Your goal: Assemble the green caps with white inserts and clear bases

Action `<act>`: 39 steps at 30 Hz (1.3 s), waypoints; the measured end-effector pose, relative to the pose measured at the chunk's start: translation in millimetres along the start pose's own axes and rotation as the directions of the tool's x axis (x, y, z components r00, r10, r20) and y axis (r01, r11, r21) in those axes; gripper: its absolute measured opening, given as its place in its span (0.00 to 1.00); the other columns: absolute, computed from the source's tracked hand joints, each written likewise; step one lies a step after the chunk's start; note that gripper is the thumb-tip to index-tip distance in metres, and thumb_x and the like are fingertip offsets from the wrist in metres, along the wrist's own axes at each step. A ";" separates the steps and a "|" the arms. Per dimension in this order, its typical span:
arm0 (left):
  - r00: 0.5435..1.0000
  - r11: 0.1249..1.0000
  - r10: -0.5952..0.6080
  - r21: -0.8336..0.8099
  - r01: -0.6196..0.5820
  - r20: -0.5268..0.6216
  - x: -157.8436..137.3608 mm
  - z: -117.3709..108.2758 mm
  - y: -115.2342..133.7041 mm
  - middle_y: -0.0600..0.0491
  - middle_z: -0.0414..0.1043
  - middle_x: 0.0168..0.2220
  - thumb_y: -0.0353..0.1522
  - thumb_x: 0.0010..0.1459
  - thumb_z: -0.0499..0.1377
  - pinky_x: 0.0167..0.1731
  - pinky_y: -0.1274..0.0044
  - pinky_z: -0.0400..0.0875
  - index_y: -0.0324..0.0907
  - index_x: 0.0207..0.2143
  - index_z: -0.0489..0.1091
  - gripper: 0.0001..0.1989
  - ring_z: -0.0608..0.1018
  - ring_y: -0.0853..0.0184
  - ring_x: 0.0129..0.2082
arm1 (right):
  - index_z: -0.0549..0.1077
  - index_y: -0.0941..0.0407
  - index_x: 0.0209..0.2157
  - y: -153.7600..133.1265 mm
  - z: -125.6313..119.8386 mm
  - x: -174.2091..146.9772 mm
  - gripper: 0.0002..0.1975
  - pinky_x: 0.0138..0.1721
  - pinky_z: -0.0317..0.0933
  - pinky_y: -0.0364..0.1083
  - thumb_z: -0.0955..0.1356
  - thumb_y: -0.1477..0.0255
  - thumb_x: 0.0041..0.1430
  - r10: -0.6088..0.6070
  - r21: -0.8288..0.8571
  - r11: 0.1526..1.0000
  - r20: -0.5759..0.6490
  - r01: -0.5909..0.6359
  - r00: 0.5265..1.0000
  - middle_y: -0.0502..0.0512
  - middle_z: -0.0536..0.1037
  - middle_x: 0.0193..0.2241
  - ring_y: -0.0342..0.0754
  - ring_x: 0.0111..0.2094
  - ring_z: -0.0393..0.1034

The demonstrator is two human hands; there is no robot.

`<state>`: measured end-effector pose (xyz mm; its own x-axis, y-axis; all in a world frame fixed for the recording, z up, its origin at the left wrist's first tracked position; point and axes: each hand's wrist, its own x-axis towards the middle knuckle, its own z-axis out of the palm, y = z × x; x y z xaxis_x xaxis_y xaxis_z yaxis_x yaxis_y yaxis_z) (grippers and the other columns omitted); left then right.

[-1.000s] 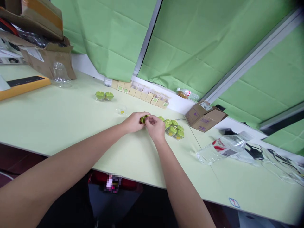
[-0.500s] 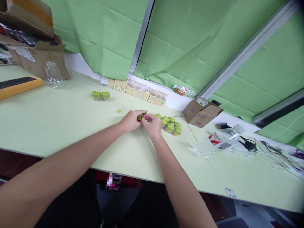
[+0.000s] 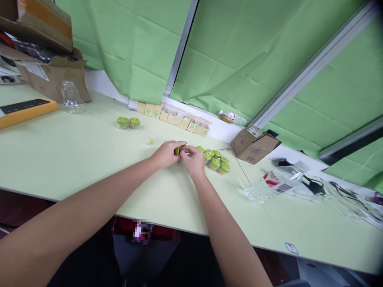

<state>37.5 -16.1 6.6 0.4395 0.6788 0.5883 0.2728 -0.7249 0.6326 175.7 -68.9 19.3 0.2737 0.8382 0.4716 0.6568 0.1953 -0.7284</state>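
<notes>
A small green lid [image 3: 178, 150] is held up over the table between my two hands; its underside looks dark. My left hand [image 3: 168, 154] grips it from the left, fingers closed round its edge. From the other side my right hand [image 3: 194, 160] pinches at the same lid with thumb and fingertips. Just left of my hands lies a clear plastic cup [image 3: 150, 139] with a yellow spot. Beyond my right hand, several green-lidded clear cups [image 3: 214, 162] stand in a cluster. Two more green-lidded cups [image 3: 128, 122] stand farther off at the left.
Small cardboard boxes [image 3: 176, 118] line the wall. At the right are an open carton [image 3: 253, 145], a large plastic bottle [image 3: 277, 181] lying down, and cables [image 3: 347, 195]. A clear jar [image 3: 71, 97], an orange-edged device [image 3: 26, 113] and a big carton [image 3: 56, 77] occupy the left.
Both hands stay together on the green lid, with only slight finger movement. The whole view has shifted a little, so things sit slightly lower.
</notes>
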 end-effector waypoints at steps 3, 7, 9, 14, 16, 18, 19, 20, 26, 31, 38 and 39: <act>1.000 1.000 -0.009 -0.029 0.009 -0.009 0.9 -0.7 -0.2 0.49 0.76 0.44 0.26 0.48 0.59 0.42 0.74 0.74 0.45 0.54 0.73 0.27 0.78 0.64 0.40 | 0.80 0.52 0.32 -5.2 -2.4 -0.4 0.09 0.37 0.68 0.46 0.68 0.67 0.51 -0.002 -0.040 0.999 -0.039 0.000 0.999 0.49 0.82 0.29 0.47 0.27 0.74; 1.000 1.000 0.013 -0.026 -0.013 -0.004 0.3 -1.0 1.5 0.50 0.75 0.42 0.26 0.49 0.59 0.40 0.75 0.73 0.45 0.53 0.73 0.27 0.77 0.65 0.38 | 0.80 0.52 0.31 -9.1 -2.8 -2.1 0.09 0.38 0.68 0.47 0.68 0.67 0.51 -0.014 -0.072 0.997 -0.063 0.010 0.998 0.49 0.82 0.29 0.48 0.28 0.75; 1.000 1.000 0.030 -0.003 -0.030 0.000 -0.3 -0.5 2.7 0.51 0.75 0.40 0.26 0.49 0.59 0.41 0.75 0.72 0.45 0.53 0.73 0.27 0.77 0.65 0.38 | 0.80 0.52 0.30 -9.8 -2.2 -3.1 0.08 0.37 0.67 0.46 0.68 0.67 0.51 -0.019 -0.083 0.996 -0.061 0.014 0.998 0.49 0.82 0.28 0.48 0.28 0.75; 0.998 0.996 0.065 0.058 -0.065 0.012 -1.5 0.4 3.3 0.51 0.72 0.39 0.24 0.50 0.58 0.43 0.74 0.71 0.46 0.54 0.72 0.28 0.76 0.64 0.38 | 0.79 0.52 0.28 -9.7 -2.2 -3.9 0.08 0.36 0.65 0.45 0.67 0.68 0.51 -0.041 -0.096 0.995 -0.047 0.037 0.998 0.49 0.82 0.28 0.48 0.28 0.74; 0.997 0.995 0.072 0.066 -0.073 0.016 -2.2 0.4 2.3 0.50 0.71 0.39 0.24 0.50 0.57 0.43 0.74 0.71 0.46 0.55 0.72 0.28 0.76 0.64 0.38 | 0.79 0.52 0.27 -8.6 -2.4 -3.9 0.08 0.32 0.64 0.44 0.66 0.68 0.52 -0.048 -0.087 0.995 -0.008 0.047 0.999 0.48 0.81 0.27 0.46 0.26 0.72; 0.996 0.995 0.082 0.060 -0.084 0.026 -3.0 0.4 1.0 0.50 0.71 0.40 0.24 0.51 0.57 0.44 0.74 0.71 0.45 0.54 0.73 0.27 0.76 0.64 0.39 | 0.78 0.52 0.26 -7.3 -2.4 -4.2 0.09 0.30 0.61 0.43 0.65 0.69 0.53 -0.062 -0.094 0.994 0.028 0.065 0.998 0.47 0.80 0.25 0.45 0.23 0.70; 0.996 0.995 0.088 0.053 -0.089 0.030 -3.4 0.4 0.4 0.50 0.70 0.41 0.23 0.51 0.57 0.45 0.74 0.71 0.45 0.54 0.73 0.27 0.76 0.65 0.39 | 0.77 0.52 0.25 -6.6 -2.3 -4.5 0.09 0.29 0.60 0.43 0.65 0.69 0.53 -0.072 -0.106 0.992 0.040 0.076 0.997 0.47 0.79 0.23 0.44 0.22 0.68; 0.995 0.994 0.093 0.045 -0.094 0.032 -3.7 0.5 -0.1 0.49 0.70 0.41 0.23 0.51 0.57 0.45 0.74 0.71 0.45 0.54 0.73 0.27 0.75 0.65 0.40 | 0.77 0.53 0.24 -6.1 -2.0 -4.8 0.10 0.29 0.60 0.43 0.65 0.69 0.54 -0.082 -0.122 0.989 0.048 0.087 0.995 0.47 0.78 0.22 0.44 0.22 0.67; 0.997 0.996 0.078 0.035 -0.078 0.022 -4.2 1.2 0.1 0.50 0.69 0.40 0.22 0.50 0.57 0.45 0.73 0.71 0.46 0.53 0.73 0.27 0.75 0.66 0.38 | 0.77 0.52 0.25 -5.4 -0.7 -6.5 0.11 0.32 0.60 0.43 0.64 0.68 0.57 -0.180 -0.218 0.958 0.038 0.184 0.983 0.49 0.78 0.25 0.45 0.25 0.69; 1.000 1.000 0.014 -0.011 -0.014 -0.013 -1.8 -0.7 0.8 0.51 0.69 0.38 0.25 0.50 0.59 0.41 0.75 0.72 0.45 0.53 0.74 0.26 0.75 0.67 0.34 | 0.79 0.51 0.31 -8.9 -5.1 -5.5 0.13 0.34 0.62 0.44 0.63 0.66 0.61 -0.215 -0.212 0.951 0.079 0.227 0.973 0.50 0.79 0.26 0.45 0.25 0.70; 1.000 1.000 0.003 -0.022 -0.004 -0.009 0.6 -6.9 -1.5 0.52 0.67 0.38 0.31 0.51 0.62 0.38 0.76 0.72 0.46 0.54 0.72 0.25 0.74 0.67 0.34 | 0.78 0.52 0.40 0.2 -4.0 2.5 0.13 0.32 0.71 0.47 0.67 0.62 0.58 -0.024 0.146 0.989 0.095 0.010 0.995 0.53 0.82 0.35 0.46 0.26 0.75; 1.000 1.000 0.011 -0.024 -0.011 0.002 0.2 -7.4 -1.4 0.52 0.67 0.38 0.31 0.52 0.62 0.38 0.76 0.72 0.46 0.54 0.72 0.25 0.74 0.67 0.34 | 0.78 0.53 0.39 1.7 -3.2 3.6 0.13 0.31 0.71 0.47 0.68 0.61 0.56 0.007 0.181 0.983 0.097 -0.024 0.995 0.53 0.82 0.34 0.46 0.26 0.74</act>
<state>30.9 -14.1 9.5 0.4446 0.6702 0.5943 0.2473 -0.7295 0.6377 180.1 -67.2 21.4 0.2082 0.8851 0.4162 0.5117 0.2640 -0.8176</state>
